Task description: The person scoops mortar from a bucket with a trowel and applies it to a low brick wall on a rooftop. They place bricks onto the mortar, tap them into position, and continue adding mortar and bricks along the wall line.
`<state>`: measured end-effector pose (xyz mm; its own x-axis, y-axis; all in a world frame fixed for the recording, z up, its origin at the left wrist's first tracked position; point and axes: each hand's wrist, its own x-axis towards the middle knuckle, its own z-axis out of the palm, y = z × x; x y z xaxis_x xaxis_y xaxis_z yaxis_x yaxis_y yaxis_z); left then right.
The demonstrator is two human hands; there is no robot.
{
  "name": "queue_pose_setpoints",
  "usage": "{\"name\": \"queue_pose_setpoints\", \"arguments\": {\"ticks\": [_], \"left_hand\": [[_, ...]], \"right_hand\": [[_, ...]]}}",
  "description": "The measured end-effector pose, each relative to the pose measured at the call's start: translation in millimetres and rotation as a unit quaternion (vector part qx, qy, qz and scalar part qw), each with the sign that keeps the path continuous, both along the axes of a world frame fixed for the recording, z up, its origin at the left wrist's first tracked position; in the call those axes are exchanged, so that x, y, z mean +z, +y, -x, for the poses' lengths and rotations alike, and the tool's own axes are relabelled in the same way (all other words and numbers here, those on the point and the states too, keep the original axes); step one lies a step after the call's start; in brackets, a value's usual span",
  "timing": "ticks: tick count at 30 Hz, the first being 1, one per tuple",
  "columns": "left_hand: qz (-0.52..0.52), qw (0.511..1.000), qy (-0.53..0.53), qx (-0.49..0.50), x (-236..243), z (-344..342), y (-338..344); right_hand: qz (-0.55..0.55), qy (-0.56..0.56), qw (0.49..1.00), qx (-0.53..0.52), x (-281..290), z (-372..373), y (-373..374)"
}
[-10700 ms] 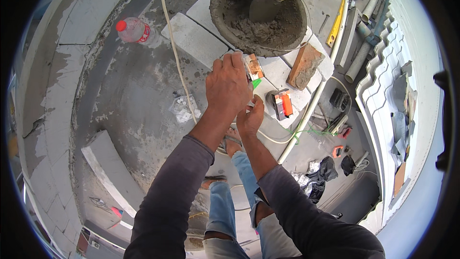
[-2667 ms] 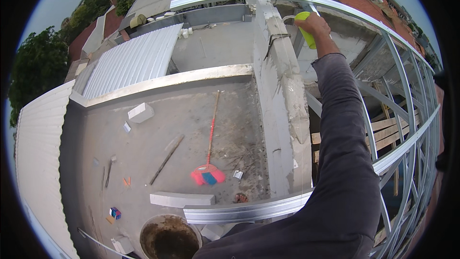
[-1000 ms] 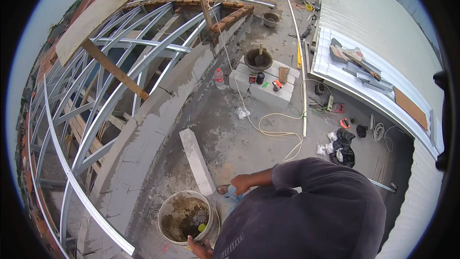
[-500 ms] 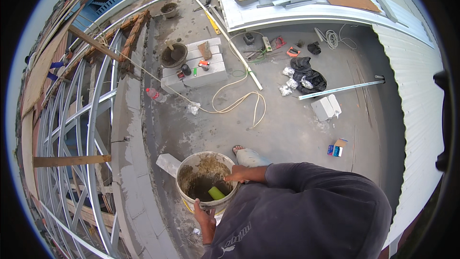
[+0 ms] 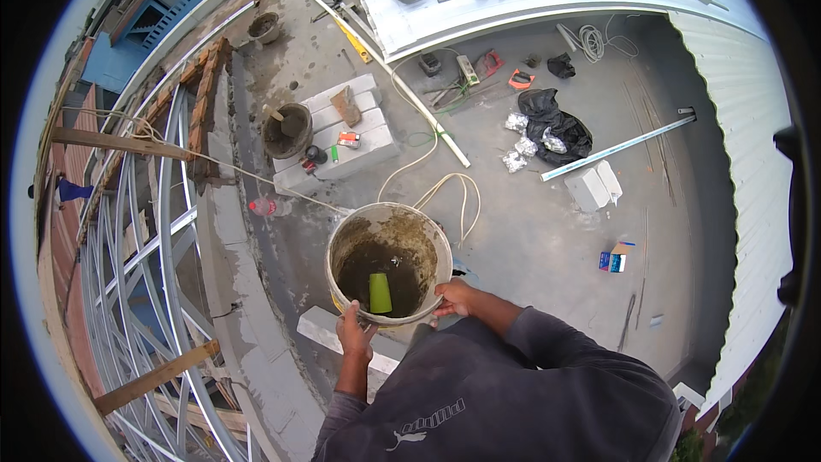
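Observation:
A white mortar-smeared bucket is held in front of my body, with wet grey mortar low inside it. Within it a lime-green plastic cup leans against the near wall. My left hand grips the near-left side of the rim, thumb up at the edge. On the near-right side, my right hand has its fingers closed on the rim. The bucket's underside is hidden. A long white block lies on the floor beside and partly behind my left hand.
Left runs a low grey wall beside metal roof trusses. Ahead are stacked white blocks, a mortar bowl, a plastic bottle and a loose hose. A black plastic bag and small box lie right.
The bucket has come up and moved forward and right, appearing larger. My right hand has shifted from inside the bucket's right edge to its near-right rim; my left still holds the rim.

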<state>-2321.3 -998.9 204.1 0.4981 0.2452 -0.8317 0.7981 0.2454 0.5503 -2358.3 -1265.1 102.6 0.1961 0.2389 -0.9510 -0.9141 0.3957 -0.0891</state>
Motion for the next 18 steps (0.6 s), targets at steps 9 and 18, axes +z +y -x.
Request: {"name": "queue_pose_setpoints", "arguments": {"ticks": [9,18], "left_hand": [[-0.174,0.882,-0.029,-0.436,-110.2,-83.9,6.5],[0.124,0.65,0.182,-0.727,-52.5,-71.4,62.9]], "right_hand": [[0.21,0.072,0.936,-0.274,-142.5,-131.6,13.5],[0.134,0.09,0.798,-0.581,-293.2,-150.4,-82.0]]}}
